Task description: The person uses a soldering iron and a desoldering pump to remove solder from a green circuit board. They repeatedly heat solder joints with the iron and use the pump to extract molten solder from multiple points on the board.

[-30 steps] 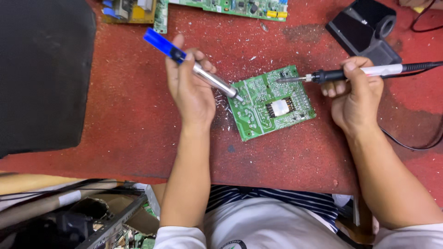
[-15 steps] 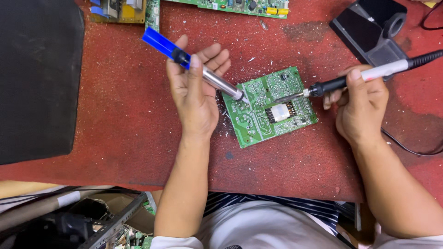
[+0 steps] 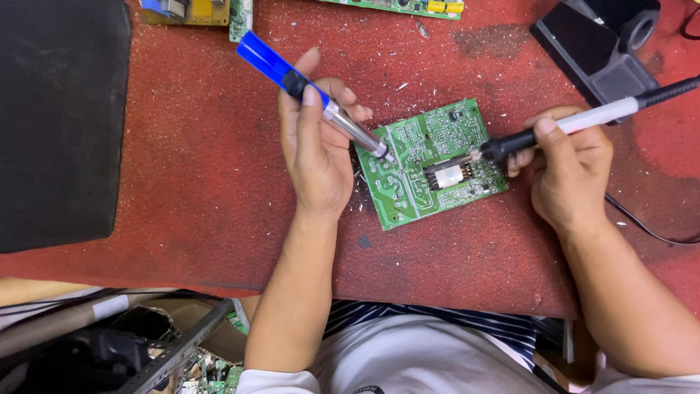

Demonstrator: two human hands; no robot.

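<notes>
A green circuit board (image 3: 408, 168) lies tilted on the red table (image 3: 204, 182), with a white-and-black component (image 3: 448, 175) on it. My left hand (image 3: 317, 153) grips a blue-and-silver desoldering pump (image 3: 306, 91), whose tip rests at the board's left part. My right hand (image 3: 569, 171) holds a soldering iron (image 3: 554, 128) with a black grip and white shaft; its tip touches the board beside the component.
A black panel (image 3: 58, 124) covers the table's left side. A black soldering station (image 3: 598, 44) sits at the top right, its cable (image 3: 649, 226) trailing past my right wrist. More circuit boards (image 3: 197, 11) lie along the far edge. Clutter fills a bin (image 3: 146, 343) below the table.
My right hand has lowered the iron and moved its tip left onto the board by the component. My left hand has closed around the pump, with its tip staying on the board.
</notes>
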